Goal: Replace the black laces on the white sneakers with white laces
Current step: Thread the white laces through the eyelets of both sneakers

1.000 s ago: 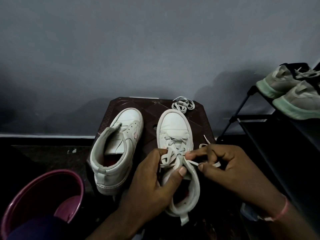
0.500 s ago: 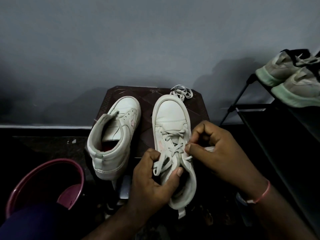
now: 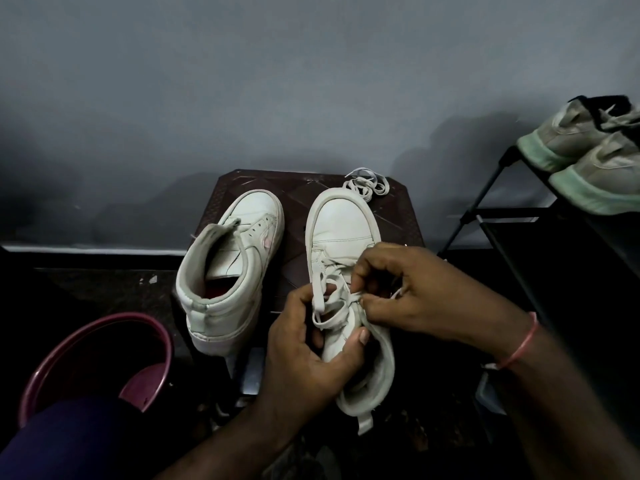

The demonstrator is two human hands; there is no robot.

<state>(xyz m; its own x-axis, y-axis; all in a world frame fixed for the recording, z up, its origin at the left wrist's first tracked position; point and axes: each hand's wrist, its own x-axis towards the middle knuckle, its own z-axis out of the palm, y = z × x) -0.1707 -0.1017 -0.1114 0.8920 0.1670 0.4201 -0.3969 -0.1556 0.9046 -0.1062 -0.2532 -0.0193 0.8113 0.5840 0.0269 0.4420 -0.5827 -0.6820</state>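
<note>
Two white high-top sneakers lie on a dark brown stool (image 3: pixel 398 216). The left sneaker (image 3: pixel 228 271) carries no lace and leans on its side. The right sneaker (image 3: pixel 343 237) has a white lace (image 3: pixel 323 292) threaded through its lower eyelets. My left hand (image 3: pixel 304 355) grips this sneaker's left side, thumb across the tongue, fingers curled by a loose lace loop. My right hand (image 3: pixel 415 296) pinches the white lace at the sneaker's right eyelets. A spare white lace (image 3: pixel 367 185) sits coiled behind the toe. No black lace is visible.
A maroon plastic tub (image 3: pixel 104 358) stands on the dark floor at the lower left. A black shoe rack (image 3: pixel 519 220) at the right holds a pair of grey sneakers with mint soles (image 3: pixel 588 157). A grey wall rises behind the stool.
My right hand has moved from the lace end out at the sneaker's right side in to its eyelets. My left hand keeps its grip on the sneaker. The camera view has shifted.
</note>
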